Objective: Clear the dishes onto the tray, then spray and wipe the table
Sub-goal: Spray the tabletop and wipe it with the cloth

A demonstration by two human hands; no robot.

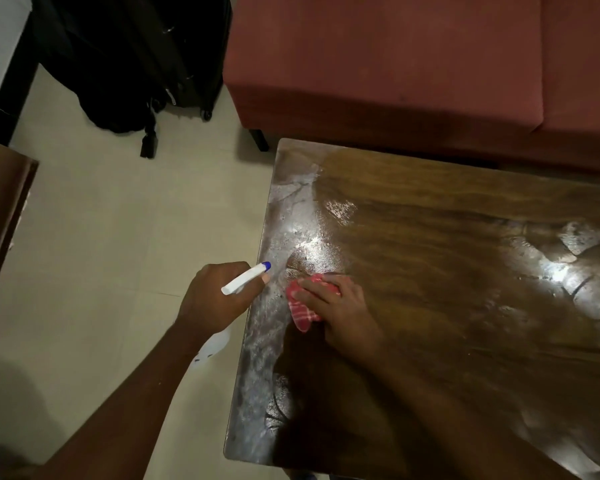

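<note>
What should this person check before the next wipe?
1. Dishes off the table: ok, none on the part in view.
2. Cloth flat on the table under the right hand: ok.
3. Bottle gripped by the left hand, beside the table's edge: ok.
4. Nozzle aimed at the table: ok.
5. Left side wiped: not ok, a spray film covers it.
6. Right end wiped: cannot tell, glare and out of frame.

Pink checked cloth (303,306) bunched on wet, streaked wooden table (430,237) near left edge; white spray bottle (245,279), blue-tipped, tilted beside, seemingly off-table.
</note>
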